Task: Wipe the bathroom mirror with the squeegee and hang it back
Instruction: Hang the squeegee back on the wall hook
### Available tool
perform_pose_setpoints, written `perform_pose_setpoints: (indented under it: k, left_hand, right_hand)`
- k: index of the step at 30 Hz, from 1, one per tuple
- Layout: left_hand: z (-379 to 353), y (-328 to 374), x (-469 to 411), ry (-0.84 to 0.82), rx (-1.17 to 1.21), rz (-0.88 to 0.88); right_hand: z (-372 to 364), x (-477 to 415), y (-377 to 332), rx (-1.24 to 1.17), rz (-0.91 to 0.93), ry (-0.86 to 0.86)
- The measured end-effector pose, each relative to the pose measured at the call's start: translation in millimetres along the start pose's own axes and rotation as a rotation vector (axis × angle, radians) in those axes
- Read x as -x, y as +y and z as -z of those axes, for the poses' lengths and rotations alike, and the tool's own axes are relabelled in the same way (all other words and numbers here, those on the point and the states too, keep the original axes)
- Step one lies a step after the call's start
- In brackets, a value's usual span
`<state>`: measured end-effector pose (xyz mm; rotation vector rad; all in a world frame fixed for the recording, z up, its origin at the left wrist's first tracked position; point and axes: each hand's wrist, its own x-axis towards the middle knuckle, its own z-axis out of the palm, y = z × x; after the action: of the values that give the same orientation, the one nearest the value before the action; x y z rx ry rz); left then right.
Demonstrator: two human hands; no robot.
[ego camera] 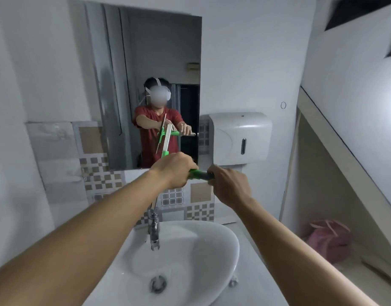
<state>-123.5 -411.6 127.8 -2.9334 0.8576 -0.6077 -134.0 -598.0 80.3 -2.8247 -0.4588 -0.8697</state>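
Two bare arms reach out over a white sink (212, 257). Both hands hold the green squeegee (200, 175) by its handle, low down in front of the mirror (150, 51). The left hand (174, 171) is wrapped around the front part of the handle, near the blade end, with its fingers curled tight on it. The right hand (230, 184) grips the back end of the handle, fingers closed around it too. The handle shows as a short green piece between the two hands. The blade itself is hidden behind the left hand, but it shows in the mirror, standing nearly upright. A shiny tap (154, 228) stands at the back of the sink. A white paper box (241, 138) hangs on the wall just beside the mirror, on its right. A pink bag (329, 239) lies on the floor at the right.
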Motion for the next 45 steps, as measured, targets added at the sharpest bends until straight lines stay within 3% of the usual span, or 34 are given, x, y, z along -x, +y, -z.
perform_pose_setpoints:
  k: [9,12,14,17,23,27,34,45]
  left_hand:
    - [18.3,7.5,31.7,-0.026,0.047,0.213]
    - [17.7,-0.7,47.4,0.027,0.151,0.322]
    - [18.4,-5.3,58.1,0.065,0.239,0.385]
    - [18.1,-12.1,73.9,0.089,0.327,0.438]
    - [10.3,-36.4,109.7,0.123,0.442,0.601]
    - [-4.9,-58.0,132.8,0.185,0.609,0.67]
    - [-17.3,-117.9,154.9,0.447,0.828,0.778]
    - [-35.6,-245.8,168.4,0.555,0.818,0.811]
  right_hand:
    - [30.5,-17.2,-9.2,-0.034,0.258,0.062]
    - [33.6,-27.4,-14.2,-0.095,0.196,0.167]
    - [34.3,-33.0,-22.9,-0.26,0.082,0.191]
    - [34.6,-38.6,-47.9,-0.726,0.063,0.142]
    - [19.7,-55.3,-106.9,-1.094,0.052,0.079]
    - [4.9,-75.2,-142.3,-1.077,0.105,-0.048]
    - [-33.9,-125.6,-207.8,-1.095,0.198,-0.236]
    - [-104.1,-202.2,-300.4,-1.086,0.188,-0.215]
